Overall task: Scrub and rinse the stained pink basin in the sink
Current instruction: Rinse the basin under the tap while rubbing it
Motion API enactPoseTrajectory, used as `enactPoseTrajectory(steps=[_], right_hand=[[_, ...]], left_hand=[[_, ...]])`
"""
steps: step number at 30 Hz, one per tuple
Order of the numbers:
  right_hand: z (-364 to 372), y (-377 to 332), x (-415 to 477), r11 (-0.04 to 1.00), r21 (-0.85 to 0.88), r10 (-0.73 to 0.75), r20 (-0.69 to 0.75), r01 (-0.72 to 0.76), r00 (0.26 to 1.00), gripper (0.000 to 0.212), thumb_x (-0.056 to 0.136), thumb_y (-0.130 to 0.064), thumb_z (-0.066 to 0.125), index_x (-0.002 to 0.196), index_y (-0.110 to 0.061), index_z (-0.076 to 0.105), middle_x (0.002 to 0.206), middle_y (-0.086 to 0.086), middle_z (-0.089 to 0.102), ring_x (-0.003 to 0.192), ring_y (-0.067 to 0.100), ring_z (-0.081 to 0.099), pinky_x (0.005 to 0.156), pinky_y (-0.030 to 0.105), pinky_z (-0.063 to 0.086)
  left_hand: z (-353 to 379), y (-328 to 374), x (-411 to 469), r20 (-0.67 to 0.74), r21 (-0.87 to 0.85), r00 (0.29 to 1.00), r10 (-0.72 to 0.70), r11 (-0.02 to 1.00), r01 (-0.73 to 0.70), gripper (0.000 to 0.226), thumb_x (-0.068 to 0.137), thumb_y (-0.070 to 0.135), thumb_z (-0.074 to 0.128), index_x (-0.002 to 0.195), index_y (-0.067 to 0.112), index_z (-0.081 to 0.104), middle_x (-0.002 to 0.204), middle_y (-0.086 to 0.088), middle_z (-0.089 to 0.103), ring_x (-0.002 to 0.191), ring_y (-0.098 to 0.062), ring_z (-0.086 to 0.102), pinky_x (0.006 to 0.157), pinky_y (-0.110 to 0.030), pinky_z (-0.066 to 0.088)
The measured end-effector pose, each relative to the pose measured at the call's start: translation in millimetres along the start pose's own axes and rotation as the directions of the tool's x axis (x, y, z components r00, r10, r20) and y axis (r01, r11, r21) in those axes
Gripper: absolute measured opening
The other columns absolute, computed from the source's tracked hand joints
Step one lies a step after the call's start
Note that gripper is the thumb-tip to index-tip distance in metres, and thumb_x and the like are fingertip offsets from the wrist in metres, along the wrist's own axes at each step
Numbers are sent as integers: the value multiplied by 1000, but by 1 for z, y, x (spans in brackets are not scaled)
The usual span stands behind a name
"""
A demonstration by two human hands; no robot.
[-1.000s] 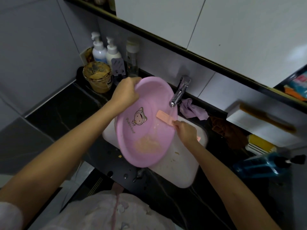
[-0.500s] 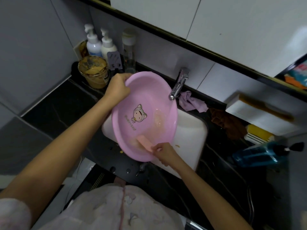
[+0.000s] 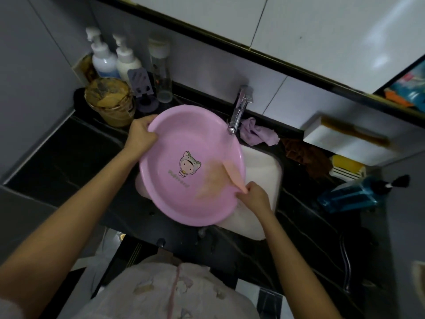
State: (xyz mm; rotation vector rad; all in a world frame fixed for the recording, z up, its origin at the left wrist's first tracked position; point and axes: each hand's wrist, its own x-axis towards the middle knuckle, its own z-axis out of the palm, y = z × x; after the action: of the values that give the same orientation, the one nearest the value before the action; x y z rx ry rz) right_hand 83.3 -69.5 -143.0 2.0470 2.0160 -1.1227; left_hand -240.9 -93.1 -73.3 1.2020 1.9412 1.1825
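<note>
A round pink basin (image 3: 174, 199) with a cartoon figure printed inside is held tilted over the white sink (image 3: 264, 171). My left hand (image 3: 141, 134) grips its upper left rim. My right hand (image 3: 255, 195) is at the lower right rim, closed on a flat peach-pink scrubbing strip (image 3: 233, 173) that lies blurred across the basin's inner right side. An orange-brown smear (image 3: 210, 183) shows on the inside beside the strip. The chrome tap (image 3: 240, 109) stands just above the basin's far rim.
A stained brown jar (image 3: 110, 101), two white pump bottles (image 3: 115, 57) and a clear bottle (image 3: 161, 65) stand at the back left. A purple cloth (image 3: 257, 134), brown cloth (image 3: 308, 155), white box (image 3: 345, 139) and blue bottle (image 3: 351, 196) lie to the right on the black counter (image 3: 69, 153).
My right hand with the strip swept from the basin's right side down to its bottom rim, then back to the lower right. The basin tilted slightly; my left hand kept its grip.
</note>
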Motion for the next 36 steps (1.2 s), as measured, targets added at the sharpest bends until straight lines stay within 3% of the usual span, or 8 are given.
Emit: enactPoseTrajectory(steps=[6, 13, 19, 23, 28, 31, 34, 36], right_hand=[[18, 2, 0, 920, 365, 167, -31, -145, 985, 21, 81, -18, 67, 88, -6, 51, 81, 6, 54, 70, 20, 57, 60, 33, 46], [-54, 12, -47, 880, 464, 221, -216, -99, 951, 30, 80, -17, 67, 109, -12, 60, 95, 6, 64, 87, 22, 62, 78, 35, 52], [-97, -2, -89, 532, 847, 385, -236, -6, 892, 17, 82, -2, 58, 98, -6, 62, 86, 9, 64, 76, 21, 63, 61, 28, 53], [-105, -13, -96, 486, 872, 428, -290, 52, 856, 24, 82, -2, 55, 103, -10, 62, 90, 10, 64, 80, 23, 64, 66, 32, 54], [-112, -25, -95, 554, 830, 402, -334, 63, 853, 16, 84, 1, 54, 86, -12, 62, 79, 9, 63, 70, 21, 62, 58, 28, 53], [-115, -33, -96, 599, 797, 372, -360, 75, 855, 18, 83, 1, 54, 86, -14, 63, 79, 9, 63, 69, 21, 63, 56, 27, 54], [-113, -41, -94, 619, 780, 359, -390, 97, 848, 26, 82, 2, 54, 84, -22, 62, 78, 7, 63, 69, 20, 63, 59, 31, 57], [-111, -45, -92, 645, 757, 338, -409, 108, 848, 30, 82, 3, 54, 85, -26, 62, 80, 9, 63, 70, 23, 64, 64, 36, 57]], left_hand=[[1, -14, -1, 56, -104, 996, -64, 992, 70, 58, 70, -19, 48, 121, 6, 61, 98, -6, 63, 81, -14, 60, 61, -15, 48], [24, -19, -8, 168, -55, 937, -306, 946, 319, 28, 72, -6, 55, 96, 7, 64, 90, -14, 59, 81, -26, 55, 66, -28, 45], [66, -29, -31, 398, 144, 837, -376, 927, 347, 21, 73, 2, 58, 92, 9, 64, 91, -12, 63, 70, -22, 55, 57, -22, 41], [100, -40, -37, 538, 296, 778, -324, 937, 185, 60, 64, 29, 46, 118, 5, 56, 113, -14, 61, 95, -28, 60, 73, -29, 45], [147, -56, -51, 502, 523, 788, -357, 851, 52, 70, 94, 21, 45, 150, 4, 6, 149, -19, 26, 129, -34, 39, 101, -41, 38], [160, -64, -54, 575, 602, 800, -169, 750, -274, 76, 94, 18, 42, 151, 12, -8, 158, -18, -1, 141, -34, 19, 111, -42, 23], [175, -70, -44, 695, 593, 716, -55, 607, -529, 75, 93, 25, 41, 151, 12, -6, 155, -17, -19, 146, -31, -5, 116, -40, 0], [190, -71, -25, 757, 539, 648, 84, 480, -692, 77, 82, 31, 55, 147, 3, 25, 156, -19, 5, 145, -33, 15, 116, -40, -3]])
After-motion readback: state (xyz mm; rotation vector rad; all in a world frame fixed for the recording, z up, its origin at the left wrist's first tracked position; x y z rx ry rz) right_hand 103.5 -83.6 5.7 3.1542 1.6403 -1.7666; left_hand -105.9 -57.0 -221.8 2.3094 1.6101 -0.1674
